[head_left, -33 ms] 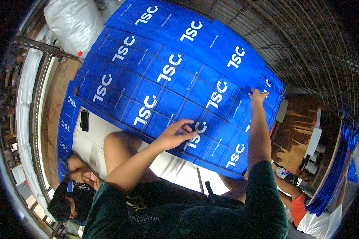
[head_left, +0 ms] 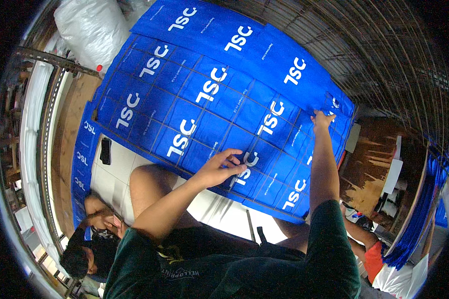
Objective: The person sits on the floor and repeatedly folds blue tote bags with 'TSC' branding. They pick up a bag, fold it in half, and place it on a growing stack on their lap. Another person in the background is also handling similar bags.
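Blue sheets look matt and clothlike, the bag crinkled plastic.

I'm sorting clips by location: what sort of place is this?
Probably a small workshop, perhaps for printing: matching blue printed sheets lie spread out in rows, dark wire racks slant up beyond them, and a bulky pale plastic bag sits at upper left.

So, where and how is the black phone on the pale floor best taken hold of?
Perhaps grip the black phone by its long edges near the lower end, from the person's side: it lies flat, longer than wide; its far end is close to the blue sheets, while pale floor borders its lower end.
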`<state>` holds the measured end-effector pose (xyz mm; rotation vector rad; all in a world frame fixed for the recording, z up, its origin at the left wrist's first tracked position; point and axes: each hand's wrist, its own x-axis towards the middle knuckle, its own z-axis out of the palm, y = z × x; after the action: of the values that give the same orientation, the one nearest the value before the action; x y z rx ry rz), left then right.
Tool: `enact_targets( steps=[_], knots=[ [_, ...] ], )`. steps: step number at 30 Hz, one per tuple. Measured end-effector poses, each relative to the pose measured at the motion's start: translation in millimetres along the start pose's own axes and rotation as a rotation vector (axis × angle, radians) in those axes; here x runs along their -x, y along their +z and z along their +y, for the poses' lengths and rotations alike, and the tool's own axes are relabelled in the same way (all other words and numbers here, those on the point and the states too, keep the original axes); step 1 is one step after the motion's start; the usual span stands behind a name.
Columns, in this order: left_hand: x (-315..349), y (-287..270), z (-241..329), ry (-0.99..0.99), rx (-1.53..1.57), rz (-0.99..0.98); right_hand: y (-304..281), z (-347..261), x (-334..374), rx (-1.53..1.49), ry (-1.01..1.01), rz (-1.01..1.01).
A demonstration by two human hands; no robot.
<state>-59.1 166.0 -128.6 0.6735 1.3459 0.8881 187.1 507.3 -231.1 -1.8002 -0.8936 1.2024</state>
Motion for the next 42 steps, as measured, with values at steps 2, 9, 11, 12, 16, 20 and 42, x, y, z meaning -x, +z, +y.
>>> enact_targets(
  steps=[2,9,11,12,16,20,42],
  knots=[
    [0,0,0,-0.005,0.006,-0.005,4,0,3,0.014,-0.003,0.079],
    [1,1,7,-0.052,-0.016,-0.005,9,-11,18,0.015,0.026,0.304],
    [4,1,15,-0.08,-0.046,-0.013,10,-9,31,-0.015,-0.054,0.351],
    [4,1,20,-0.09,-0.064,-0.023,2,1,28,0.047,-0.114,0.362],
    [3,2,10,-0.055,-0.082,-0.022,-12,26,62,0.197,-0.321,0.3],
    [5,5,3,-0.018,-0.095,-0.04,-42,53,107,0.121,-0.423,0.185],
    [75,34,-7,0.007,-0.368,-0.048,-346,88,231,0.212,-0.61,0.252]
  ],
)
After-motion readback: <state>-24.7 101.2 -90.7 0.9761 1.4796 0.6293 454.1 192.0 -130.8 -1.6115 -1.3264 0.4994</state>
